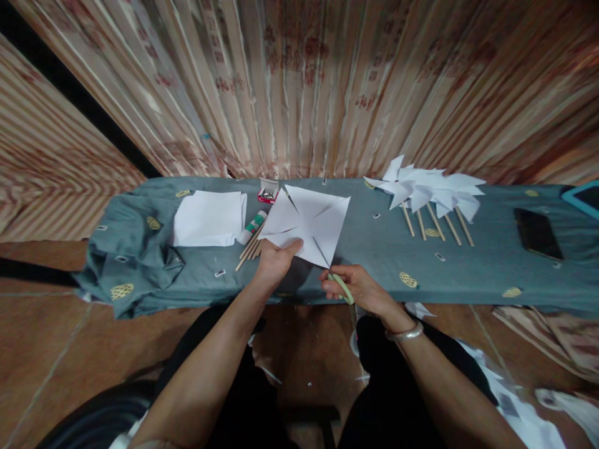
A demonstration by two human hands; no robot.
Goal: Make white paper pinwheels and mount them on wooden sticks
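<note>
My left hand (276,262) pinches the lower left edge of a white square sheet of paper (306,218), thumb on top. Slits run inward from the sheet's corners toward its uncut middle. In my right hand (358,287) is a pair of scissors with light green handles (344,288); the fingers are wrapped round the handles. Its blades meet the sheet at the lower right corner, where a slit runs up toward the middle. Wooden sticks (249,251) lie just left of my left hand, partly covered by the paper.
A stack of white paper (209,218), a glue stick (253,227) and a small red box of metal pins (267,192) lie to the left. Several white paper pinwheels on sticks (433,190) and a black phone (538,233) lie to the right. A curtain (299,87) hangs behind.
</note>
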